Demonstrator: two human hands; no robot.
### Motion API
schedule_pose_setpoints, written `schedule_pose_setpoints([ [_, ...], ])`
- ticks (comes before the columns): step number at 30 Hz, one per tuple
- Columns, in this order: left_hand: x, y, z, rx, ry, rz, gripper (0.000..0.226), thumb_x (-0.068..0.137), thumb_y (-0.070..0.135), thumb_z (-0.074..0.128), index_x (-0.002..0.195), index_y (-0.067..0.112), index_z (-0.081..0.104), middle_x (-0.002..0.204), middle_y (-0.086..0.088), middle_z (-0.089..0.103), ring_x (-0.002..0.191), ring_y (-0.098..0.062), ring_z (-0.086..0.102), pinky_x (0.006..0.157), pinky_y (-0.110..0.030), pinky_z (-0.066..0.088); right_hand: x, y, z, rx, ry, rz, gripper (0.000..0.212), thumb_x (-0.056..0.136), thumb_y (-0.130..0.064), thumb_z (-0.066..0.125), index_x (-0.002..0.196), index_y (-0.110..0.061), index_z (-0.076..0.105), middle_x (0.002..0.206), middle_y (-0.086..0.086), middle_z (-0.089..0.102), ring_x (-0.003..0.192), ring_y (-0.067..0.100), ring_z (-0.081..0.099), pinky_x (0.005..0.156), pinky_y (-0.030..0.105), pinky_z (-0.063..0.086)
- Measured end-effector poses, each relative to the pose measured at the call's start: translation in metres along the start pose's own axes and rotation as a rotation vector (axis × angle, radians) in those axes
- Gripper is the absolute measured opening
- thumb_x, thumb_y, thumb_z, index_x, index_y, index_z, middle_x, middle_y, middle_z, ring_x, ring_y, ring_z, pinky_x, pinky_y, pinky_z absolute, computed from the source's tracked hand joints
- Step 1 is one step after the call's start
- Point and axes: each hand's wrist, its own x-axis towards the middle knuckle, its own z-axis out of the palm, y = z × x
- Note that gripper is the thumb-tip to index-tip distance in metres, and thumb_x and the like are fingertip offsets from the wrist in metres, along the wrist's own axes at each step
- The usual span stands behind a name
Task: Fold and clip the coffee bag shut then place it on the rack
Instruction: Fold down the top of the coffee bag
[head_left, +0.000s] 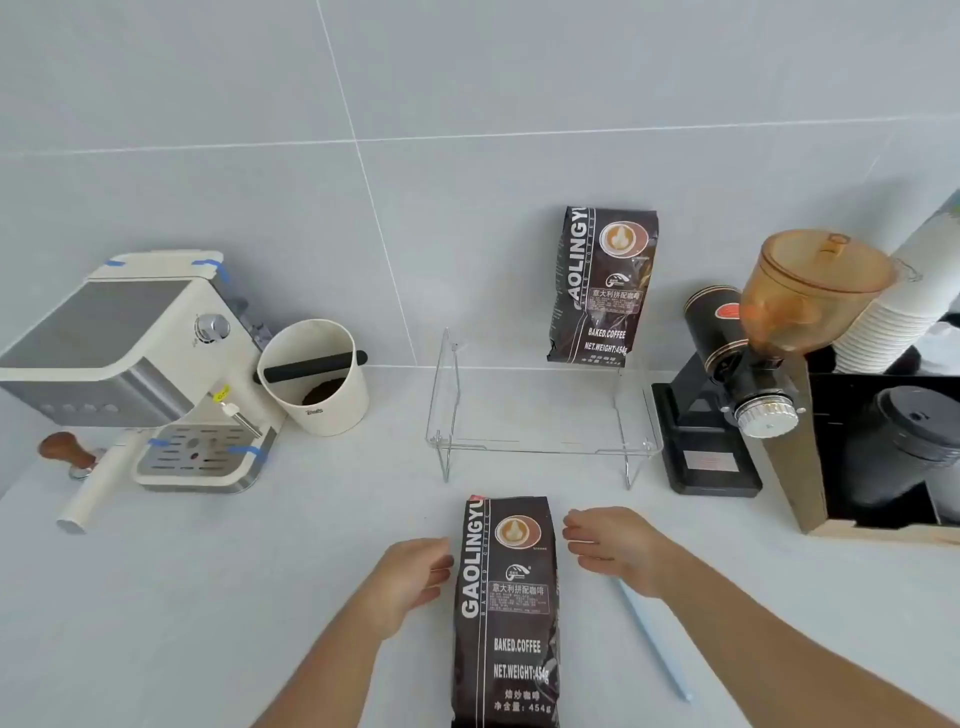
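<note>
Head view: a dark coffee bag (506, 613) lies on the white counter (260, 597) at lower centre, between the left hand (410, 579) and right hand (615, 548). Each grip is apart, holding nothing. A clear rack (540, 410) stands above, mid-frame, bearing a second bag (602, 286).

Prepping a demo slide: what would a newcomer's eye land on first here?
The dark coffee bag standing front and centre on the counter, with the left hand and right hand open on either side of it, neither gripping. Next, a second bag upright on the clear rack against the wall. A pale blue clip lies on the counter under the right forearm.
</note>
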Motion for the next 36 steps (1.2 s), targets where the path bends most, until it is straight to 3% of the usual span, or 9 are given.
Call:
schedule_pose_setpoints([
  [2, 0.006, 0.005, 0.004, -0.023, -0.006, -0.008, 0.028, 0.09, 0.027, 0.057, 0.11, 0.008, 0.064, 0.11, -0.011, 0.071, 0.102, -0.024, 0.067, 0.087, -0.035, 0.05, 0.003, -0.002, 0.005, -0.011, 0.008, 0.011, 0.026, 0.087, -0.023, 0.063, 0.104, -0.003, 0.064, 0.103, 0.011, 0.066, 0.091, 0.022, 0.061, 0.08, 0.029, 0.051],
  [5, 0.008, 0.013, 0.014, -0.003, -0.066, 0.002, 0.033, 0.083, 0.033, 0.062, 0.101, 0.007, 0.072, 0.101, -0.008, 0.077, 0.088, -0.02, 0.068, 0.092, -0.034, 0.048, 0.009, 0.001, 0.013, -0.015, 0.002, 0.031, 0.014, 0.088, -0.023, 0.061, 0.093, -0.011, 0.065, 0.095, 0.008, 0.066, 0.087, 0.021, 0.06, 0.082, 0.03, 0.05],
  [11, 0.011, 0.02, 0.025, -0.028, -0.047, 0.004, 0.029, 0.086, 0.029, 0.06, 0.1, 0.006, 0.072, 0.092, -0.009, 0.078, 0.071, -0.019, 0.068, 0.069, -0.027, 0.05, 0.019, -0.002, 0.026, -0.028, 0.012, 0.015, 0.013, 0.088, -0.021, 0.06, 0.092, -0.011, 0.068, 0.091, 0.006, 0.071, 0.082, 0.02, 0.063, 0.093, 0.036, 0.048],
  [16, 0.01, 0.024, 0.029, -0.074, -0.037, 0.025, 0.022, 0.091, 0.025, 0.059, 0.098, 0.007, 0.068, 0.086, -0.009, 0.076, 0.068, -0.019, 0.067, 0.061, -0.026, 0.05, 0.021, -0.003, 0.034, -0.011, 0.039, -0.041, 0.019, 0.089, -0.022, 0.062, 0.098, -0.006, 0.07, 0.095, 0.011, 0.076, 0.076, 0.02, 0.067, 0.071, 0.03, 0.054],
  [19, 0.006, 0.028, 0.03, -0.093, -0.038, 0.056, 0.02, 0.091, 0.024, 0.06, 0.095, 0.005, 0.067, 0.085, -0.011, 0.075, 0.067, -0.02, 0.066, 0.058, -0.026, 0.05, 0.019, -0.003, 0.04, -0.016, 0.077, -0.112, 0.024, 0.087, -0.022, 0.065, 0.094, 0.001, 0.07, 0.091, 0.014, 0.078, 0.073, 0.021, 0.069, 0.075, 0.035, 0.054],
  [24, -0.012, 0.031, 0.025, -0.136, -0.038, 0.118, 0.022, 0.092, 0.025, 0.058, 0.095, 0.006, 0.068, 0.083, -0.009, 0.074, 0.07, -0.02, 0.066, 0.063, -0.027, 0.05, -0.001, -0.004, 0.046, -0.055, 0.089, -0.218, 0.025, 0.084, -0.023, 0.067, 0.086, 0.002, 0.069, 0.081, 0.017, 0.075, 0.07, 0.018, 0.064, 0.069, 0.034, 0.046],
  [30, -0.048, 0.037, 0.02, -0.153, -0.046, 0.203, 0.03, 0.089, 0.036, 0.061, 0.091, 0.008, 0.073, 0.086, -0.007, 0.077, 0.076, -0.018, 0.068, 0.072, -0.031, 0.05, -0.046, -0.006, 0.054, -0.066, 0.031, -0.387, 0.018, 0.089, -0.011, 0.061, 0.076, -0.01, 0.073, 0.067, -0.002, 0.073, 0.06, 0.009, 0.062, 0.057, 0.019, 0.047],
  [36, -0.085, 0.039, 0.014, -0.236, -0.07, 0.312, 0.024, 0.088, 0.024, 0.064, 0.09, 0.001, 0.071, 0.084, -0.008, 0.075, 0.071, -0.015, 0.065, 0.068, -0.03, 0.049, -0.086, -0.007, 0.061, -0.017, -0.019, -0.475, 0.017, 0.088, -0.002, 0.06, 0.085, -0.008, 0.075, 0.081, 0.008, 0.078, 0.069, 0.014, 0.068, 0.059, 0.02, 0.054],
])
